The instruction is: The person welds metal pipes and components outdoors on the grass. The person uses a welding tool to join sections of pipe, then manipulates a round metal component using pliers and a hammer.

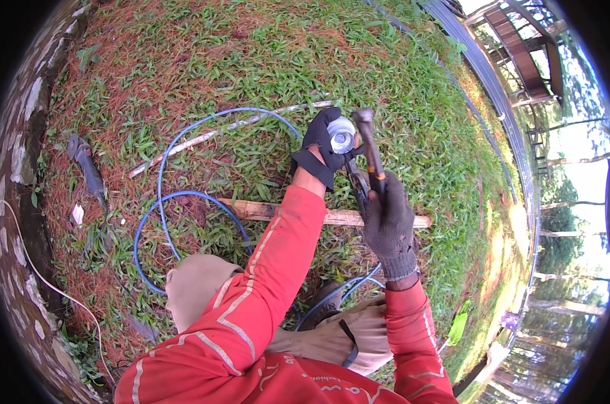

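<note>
My left hand (317,141), in a black glove with some bare skin showing, is closed round a silvery, round-ended cylinder (342,136). Its circular end faces up. In a dark grey knit glove, my right hand (391,225) grips a hammer (371,145) by its handle. The hammer's metal head stands just right of the cylinder, apart from it. A second dark, narrow tool (357,180) lies between the cylinder and my right fingers; its kind is unclear, and I cannot tell which hand holds it.
Looped blue hose (162,178) lies on the grass around my legs. A bamboo pole (251,210) crosses beneath my arms, with a pale stick (204,138) beyond. An angle grinder (88,168) lies at left near a stone wall (25,148). Dark pipes (500,101) run along the right.
</note>
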### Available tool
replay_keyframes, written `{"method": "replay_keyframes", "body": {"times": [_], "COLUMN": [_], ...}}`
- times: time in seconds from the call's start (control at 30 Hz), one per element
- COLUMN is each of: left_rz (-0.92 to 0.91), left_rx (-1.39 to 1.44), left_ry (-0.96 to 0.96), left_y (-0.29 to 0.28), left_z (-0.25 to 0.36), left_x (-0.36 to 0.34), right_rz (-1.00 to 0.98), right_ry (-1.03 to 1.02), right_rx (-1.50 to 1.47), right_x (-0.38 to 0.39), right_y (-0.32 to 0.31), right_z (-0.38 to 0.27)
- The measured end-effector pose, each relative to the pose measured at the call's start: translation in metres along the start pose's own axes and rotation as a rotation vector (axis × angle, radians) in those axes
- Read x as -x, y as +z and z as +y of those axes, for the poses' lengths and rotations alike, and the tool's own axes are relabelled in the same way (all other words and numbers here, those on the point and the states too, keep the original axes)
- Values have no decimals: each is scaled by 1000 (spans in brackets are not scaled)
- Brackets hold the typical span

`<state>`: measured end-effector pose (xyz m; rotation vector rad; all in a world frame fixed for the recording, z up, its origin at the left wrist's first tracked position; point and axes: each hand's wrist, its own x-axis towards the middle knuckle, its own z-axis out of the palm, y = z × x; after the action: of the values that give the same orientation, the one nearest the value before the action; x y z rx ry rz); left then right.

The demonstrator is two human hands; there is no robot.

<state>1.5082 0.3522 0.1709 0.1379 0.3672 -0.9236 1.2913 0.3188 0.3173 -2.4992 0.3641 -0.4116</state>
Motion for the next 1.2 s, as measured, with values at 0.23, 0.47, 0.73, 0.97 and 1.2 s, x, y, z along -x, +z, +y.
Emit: {"method": "replay_keyframes", "body": {"times": [0.23, 0.47, 0.73, 0.97, 1.2], "left_rz": [12, 17, 29, -237, 37], "left_rx": [10, 30, -53, 30, 61], "left_ry": [3, -6, 78, -45, 40], "left_y": [-6, -6, -6, -23, 10], "left_z": [4, 16, 2, 13, -2], "left_x": [3, -3, -2, -18, 9], "right_rz": [-60, -91, 11, 33, 134], "right_ry": [-56, -65, -5, 27, 20], "right_rx": [57, 156, 14, -25, -136], "right_x": [0, -3, -1, -4, 0], "right_y": [-2, 8, 2, 1, 0], "right_z": [7, 5, 14, 17, 4]}}
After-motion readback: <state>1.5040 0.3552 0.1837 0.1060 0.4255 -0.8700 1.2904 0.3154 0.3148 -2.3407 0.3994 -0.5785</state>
